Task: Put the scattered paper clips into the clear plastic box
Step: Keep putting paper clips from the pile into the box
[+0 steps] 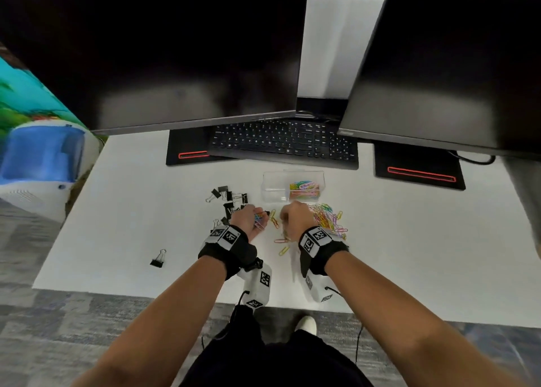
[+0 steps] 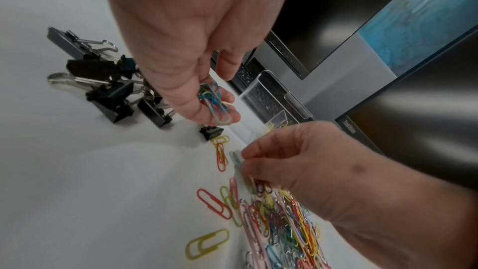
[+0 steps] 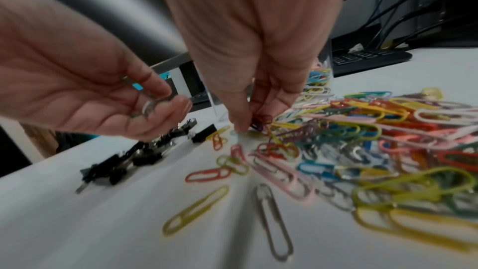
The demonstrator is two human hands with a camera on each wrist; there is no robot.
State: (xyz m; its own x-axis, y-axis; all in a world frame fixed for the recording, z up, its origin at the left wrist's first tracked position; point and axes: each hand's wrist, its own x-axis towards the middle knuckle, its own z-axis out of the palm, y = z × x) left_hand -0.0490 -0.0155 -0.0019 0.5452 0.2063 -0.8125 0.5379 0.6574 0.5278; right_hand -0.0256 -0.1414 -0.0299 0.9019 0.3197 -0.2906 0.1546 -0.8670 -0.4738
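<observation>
2 hands (image 1: 251, 221) (image 1: 295, 218) low in head cam, wrist cams show L fingers cupping clips (image 2: 213, 99), R pinching 1

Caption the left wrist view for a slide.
Left hand cups a few paper clips while right hand picks at the pile.

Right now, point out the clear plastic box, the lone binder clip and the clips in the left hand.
clear plastic box (image 1: 273, 189), head view, empty left half.
lone binder clip (image 1: 157, 261), head view, black body.
held paper clips (image 2: 214, 100), left wrist view, bundle middle.
</observation>
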